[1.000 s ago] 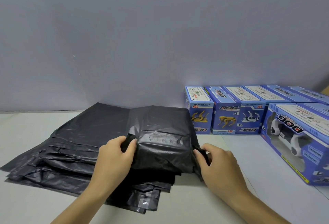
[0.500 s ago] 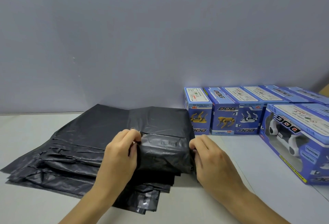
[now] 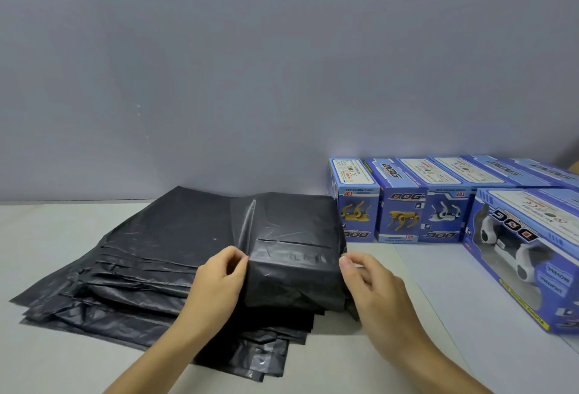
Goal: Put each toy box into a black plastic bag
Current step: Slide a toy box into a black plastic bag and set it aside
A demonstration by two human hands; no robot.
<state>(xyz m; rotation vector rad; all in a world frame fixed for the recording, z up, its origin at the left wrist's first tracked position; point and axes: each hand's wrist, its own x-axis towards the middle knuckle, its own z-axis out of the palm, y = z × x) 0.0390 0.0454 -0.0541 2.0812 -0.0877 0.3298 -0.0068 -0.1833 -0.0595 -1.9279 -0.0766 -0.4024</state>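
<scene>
A black plastic bag [image 3: 294, 281] is stretched tight over a box-shaped load and lies on a fanned stack of flat black bags [image 3: 131, 268]. My left hand [image 3: 216, 281] pinches the bag's film at the load's near left top corner. At the near right top corner, my right hand [image 3: 372, 287] has its thumb on the film and its fingers curled along the side. A row of blue toy dog boxes [image 3: 398, 205] stands behind on the right. One larger-looking blue toy box [image 3: 526, 249] lies nearer, at the far right.
The pale table [image 3: 47, 362] runs back to a grey wall [image 3: 219, 80]. The bag stack covers the left and middle of the table. The toy boxes line the right side up to the frame's edge.
Both hands have slid up from the wrapped load's lower near corners to its top near corners, pulling the film smoother over the front face. The toy boxes have not moved.
</scene>
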